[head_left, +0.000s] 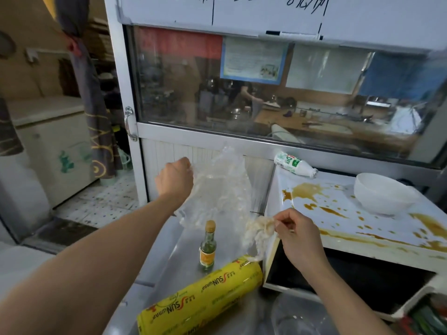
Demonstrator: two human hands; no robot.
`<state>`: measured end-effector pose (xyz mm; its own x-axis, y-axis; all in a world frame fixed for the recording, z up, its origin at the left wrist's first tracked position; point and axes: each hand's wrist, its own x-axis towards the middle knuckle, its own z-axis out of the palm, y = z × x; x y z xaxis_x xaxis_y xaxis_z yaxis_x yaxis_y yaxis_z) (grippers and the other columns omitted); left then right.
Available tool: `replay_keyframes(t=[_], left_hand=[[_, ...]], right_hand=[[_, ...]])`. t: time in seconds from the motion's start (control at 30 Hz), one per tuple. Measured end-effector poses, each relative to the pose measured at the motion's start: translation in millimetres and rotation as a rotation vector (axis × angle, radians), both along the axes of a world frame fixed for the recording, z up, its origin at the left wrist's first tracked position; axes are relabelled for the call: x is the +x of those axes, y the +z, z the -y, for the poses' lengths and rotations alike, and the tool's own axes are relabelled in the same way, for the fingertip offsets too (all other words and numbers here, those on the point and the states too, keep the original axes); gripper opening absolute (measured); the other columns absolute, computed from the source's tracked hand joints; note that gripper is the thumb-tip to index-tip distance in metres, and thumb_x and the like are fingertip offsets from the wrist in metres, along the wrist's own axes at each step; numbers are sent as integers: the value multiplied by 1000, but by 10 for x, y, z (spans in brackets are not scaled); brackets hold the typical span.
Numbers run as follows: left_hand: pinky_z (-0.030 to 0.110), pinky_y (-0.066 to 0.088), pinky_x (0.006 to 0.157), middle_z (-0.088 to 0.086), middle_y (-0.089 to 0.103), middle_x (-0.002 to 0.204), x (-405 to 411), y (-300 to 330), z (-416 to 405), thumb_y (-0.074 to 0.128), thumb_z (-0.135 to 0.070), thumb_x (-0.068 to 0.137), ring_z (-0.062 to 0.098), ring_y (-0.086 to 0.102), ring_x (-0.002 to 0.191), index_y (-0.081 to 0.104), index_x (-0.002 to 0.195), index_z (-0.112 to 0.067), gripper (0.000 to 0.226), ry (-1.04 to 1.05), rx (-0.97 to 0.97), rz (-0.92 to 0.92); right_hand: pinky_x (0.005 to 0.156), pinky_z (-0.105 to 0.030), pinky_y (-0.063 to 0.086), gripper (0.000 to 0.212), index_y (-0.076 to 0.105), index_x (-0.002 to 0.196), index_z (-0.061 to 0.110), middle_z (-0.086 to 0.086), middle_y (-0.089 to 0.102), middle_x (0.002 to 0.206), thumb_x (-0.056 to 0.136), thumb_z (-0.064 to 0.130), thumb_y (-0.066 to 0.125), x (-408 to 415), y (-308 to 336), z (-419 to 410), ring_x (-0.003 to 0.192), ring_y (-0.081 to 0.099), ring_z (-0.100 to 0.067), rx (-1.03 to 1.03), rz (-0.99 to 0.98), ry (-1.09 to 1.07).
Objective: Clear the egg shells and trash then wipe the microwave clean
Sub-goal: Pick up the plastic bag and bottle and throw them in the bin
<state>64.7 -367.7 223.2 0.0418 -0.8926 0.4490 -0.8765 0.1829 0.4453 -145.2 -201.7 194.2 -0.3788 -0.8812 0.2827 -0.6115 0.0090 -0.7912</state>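
Trash: clear plastic bag (217, 189) held up by left hand (175, 178), fingers closed on its rim; crumpled wad (260, 228) pinched in right hand (298, 234) just right of the bag, at the microwave (338, 240) corner. Microwave top splattered brown, white bowl (383, 195) and tipped bottle (294, 164) on it. Steel worktop (167, 259) carries small glass bottle (208, 247) and yellow wrap roll (200, 296). Glass window (266, 93) behind.
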Motion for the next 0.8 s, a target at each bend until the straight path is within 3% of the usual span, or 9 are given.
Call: replay_keyframes(t=[0.1, 0.27, 0.5, 0.63, 0.8], left_hand=[[33, 39, 58, 15, 59, 76, 44, 260, -23, 41, -14, 90, 33, 52, 66, 47, 76, -11, 16, -26, -58, -27], [33, 39, 59, 15, 61, 79, 178, 613, -198, 41, -17, 90, 34, 52, 69, 51, 78, -12, 16, -65, -127, -71], [28, 21, 46, 1, 48, 65, 350, 845, -830, 44, -19, 89, 24, 40, 57, 49, 74, -17, 16, -157, -169, -100], [26, 19, 45, 1, 49, 66, 366, 852, -1165, 44, -18, 89, 25, 42, 59, 47, 74, -19, 16, -232, -177, -95], [23, 27, 48, 2, 58, 71, 352, 774, -1528, 45, -22, 92, 22, 50, 62, 50, 78, -21, 16, -308, -170, -85]], right_hand=[[66, -22, 44, 20, 59, 74, 18, 2, 64, 77, 87, 3, 55, 70, 153, -68, 76, 58, -15, -41, -6, -19], [62, -8, 38, 15, 61, 78, 14, 3, 63, 80, 87, 4, 56, 229, 413, -233, 75, 55, -8, -92, -25, -55], [61, -7, 38, 21, 58, 73, 19, 0, 65, 80, 87, 4, 57, 462, 572, -632, 75, 57, -11, -133, -61, -116], [63, -7, 36, 23, 57, 72, 20, 5, 62, 78, 87, 3, 56, 574, 586, -911, 75, 56, -9, -143, -57, -154], [73, -32, 49, 19, 59, 74, 18, 5, 62, 74, 86, 3, 56, 575, 600, -1229, 76, 59, -19, -147, -44, -214]])
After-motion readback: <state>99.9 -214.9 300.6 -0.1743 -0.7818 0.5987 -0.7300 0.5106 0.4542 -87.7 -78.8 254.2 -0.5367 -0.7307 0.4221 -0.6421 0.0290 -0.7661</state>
